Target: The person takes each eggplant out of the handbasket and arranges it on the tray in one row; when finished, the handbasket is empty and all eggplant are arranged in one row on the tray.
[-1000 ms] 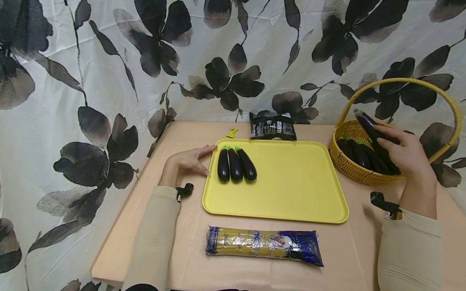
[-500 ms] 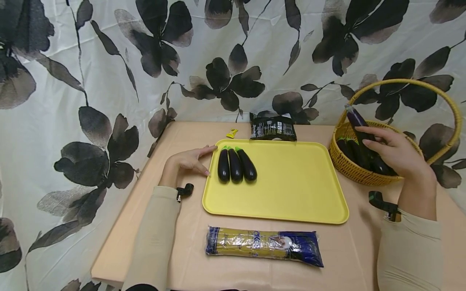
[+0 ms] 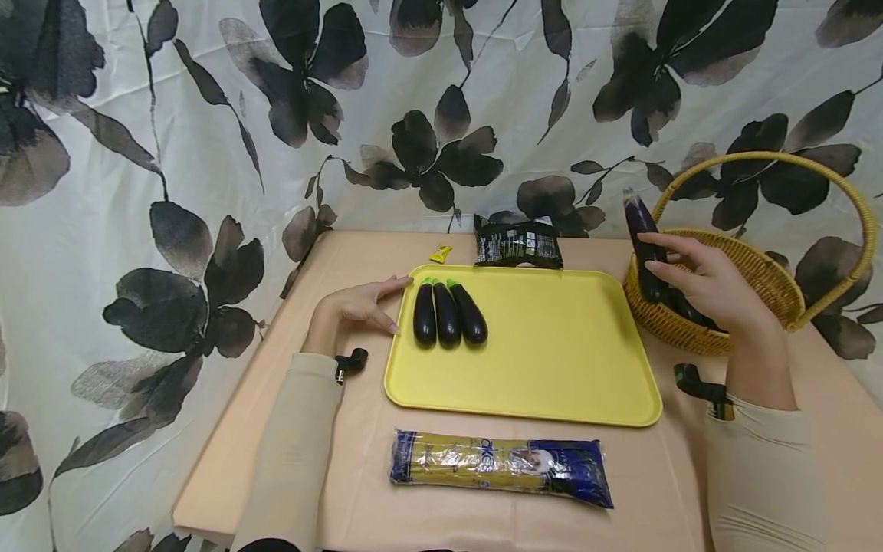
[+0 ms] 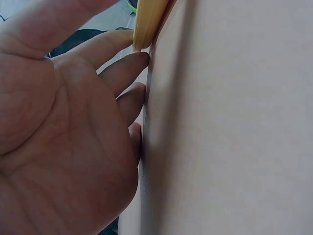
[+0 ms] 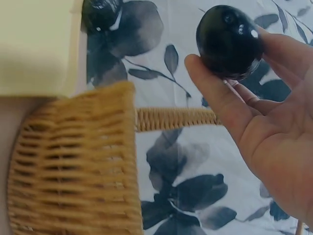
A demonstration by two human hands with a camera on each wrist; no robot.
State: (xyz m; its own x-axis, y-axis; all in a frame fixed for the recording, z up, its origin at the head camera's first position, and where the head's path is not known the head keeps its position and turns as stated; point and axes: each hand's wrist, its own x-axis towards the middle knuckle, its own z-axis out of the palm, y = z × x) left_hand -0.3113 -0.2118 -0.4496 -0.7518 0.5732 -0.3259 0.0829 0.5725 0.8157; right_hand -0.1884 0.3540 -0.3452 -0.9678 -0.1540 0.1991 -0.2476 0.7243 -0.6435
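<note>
My right hand [image 3: 720, 291] pinches a dark purple eggplant [image 3: 640, 241] between thumb and fingers, over the left rim of the wicker basket [image 3: 766, 268]. In the right wrist view the same eggplant [image 5: 227, 41] shows its glossy round end, with the basket wall [image 5: 78, 166] below. More dark eggplant [image 3: 690, 312] shows under the hand, which hides part of the basket's inside. Three eggplants [image 3: 448, 314] lie side by side at the left of the yellow tray [image 3: 552, 353]. My left hand [image 3: 355, 303] rests with extended fingers at the tray's left edge, holding nothing.
A blue and yellow plastic pack [image 3: 500, 469] lies in front of the tray. Behind it stand a black packet [image 3: 517, 244] and a small yellow wrapper [image 3: 440, 254]. The basket's tall handle [image 3: 865, 222] arches at the right. Floral cloth [image 3: 428, 100] hangs behind the table.
My right hand has moved left with the eggplant, from over the basket's middle to its left rim. The left hand and the three eggplants on the tray stay put.
</note>
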